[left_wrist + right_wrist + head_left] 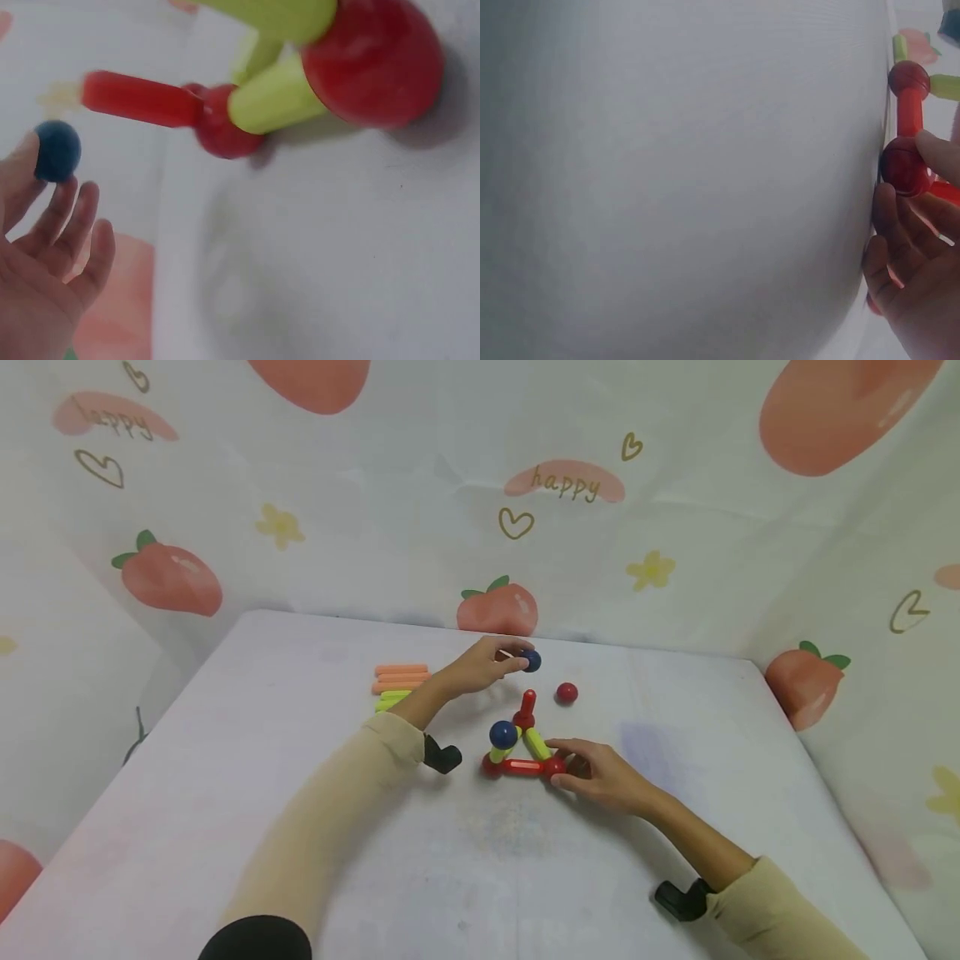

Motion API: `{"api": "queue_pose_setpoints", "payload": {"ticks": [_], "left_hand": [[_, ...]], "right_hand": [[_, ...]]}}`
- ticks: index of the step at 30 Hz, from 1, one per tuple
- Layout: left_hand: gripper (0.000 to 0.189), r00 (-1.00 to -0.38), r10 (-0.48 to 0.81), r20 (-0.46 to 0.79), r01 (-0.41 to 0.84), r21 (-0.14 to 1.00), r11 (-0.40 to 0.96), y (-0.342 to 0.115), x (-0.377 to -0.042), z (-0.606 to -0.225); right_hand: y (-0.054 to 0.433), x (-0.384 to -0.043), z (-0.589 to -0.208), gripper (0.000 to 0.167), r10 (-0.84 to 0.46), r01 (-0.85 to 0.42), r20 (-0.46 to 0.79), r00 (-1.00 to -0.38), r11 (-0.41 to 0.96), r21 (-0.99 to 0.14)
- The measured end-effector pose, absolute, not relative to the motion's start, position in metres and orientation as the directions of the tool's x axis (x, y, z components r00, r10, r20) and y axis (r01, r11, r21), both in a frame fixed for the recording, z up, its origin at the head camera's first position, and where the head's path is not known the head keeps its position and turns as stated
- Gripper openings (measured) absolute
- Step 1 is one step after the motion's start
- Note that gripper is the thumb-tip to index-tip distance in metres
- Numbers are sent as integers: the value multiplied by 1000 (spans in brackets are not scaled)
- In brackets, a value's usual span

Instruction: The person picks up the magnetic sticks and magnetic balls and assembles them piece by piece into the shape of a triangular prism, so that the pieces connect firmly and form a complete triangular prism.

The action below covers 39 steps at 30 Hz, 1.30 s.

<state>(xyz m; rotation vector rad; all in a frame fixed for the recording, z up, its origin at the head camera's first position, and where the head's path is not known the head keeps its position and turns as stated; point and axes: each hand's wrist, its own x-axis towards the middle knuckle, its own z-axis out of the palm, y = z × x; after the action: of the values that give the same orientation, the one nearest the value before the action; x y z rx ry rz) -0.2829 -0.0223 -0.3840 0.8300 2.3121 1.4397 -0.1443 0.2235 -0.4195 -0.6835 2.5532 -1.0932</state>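
Note:
My left hand (483,666) pinches a dark blue ball (532,661) between thumb and fingertips, above the table behind the frame; the left wrist view shows this blue ball (58,151) too. With thumb and fingers, my right hand (603,775) grips the red corner ball (554,767) of a triangular magnetic-stick frame. A red stick (522,767) joins it to the left corner ball (492,766), where a yellow-green stick carries another blue ball (503,735). From the back corner rises a red stick (528,702). Yellow-green sticks (537,744) form the other sides.
A loose red ball (567,693) lies behind the frame on the right. Orange sticks (401,678) and yellow-green sticks (392,700) lie in a group at left, partly behind my left forearm. The white table (300,827) meets a fruit-patterned cloth (405,560) at its back.

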Motion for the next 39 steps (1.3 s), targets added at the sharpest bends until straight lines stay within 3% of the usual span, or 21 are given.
{"api": "queue_pose_setpoints", "payload": {"ticks": [5,14,27,39], "left_hand": [[35,-748,658,89,348,897,273,-33,-269,-372],[38,-669,734,116,455,845,281,-36,-258,-372],[40,-671,734,105,425,866,265,-33,-254,-378],[34,-778,622,84,334,894,298,-80,-245,-382]], "right_hand": [[223,-143,-420,57,-518,-302,-74,-852,603,-738],[223,-144,-422,56,-519,-312,-59,-853,597,-739],[222,-143,-421,57,-520,-318,-55,-852,600,-734],[223,-142,-422,57,-523,-322,-52,-851,597,-735]]}}
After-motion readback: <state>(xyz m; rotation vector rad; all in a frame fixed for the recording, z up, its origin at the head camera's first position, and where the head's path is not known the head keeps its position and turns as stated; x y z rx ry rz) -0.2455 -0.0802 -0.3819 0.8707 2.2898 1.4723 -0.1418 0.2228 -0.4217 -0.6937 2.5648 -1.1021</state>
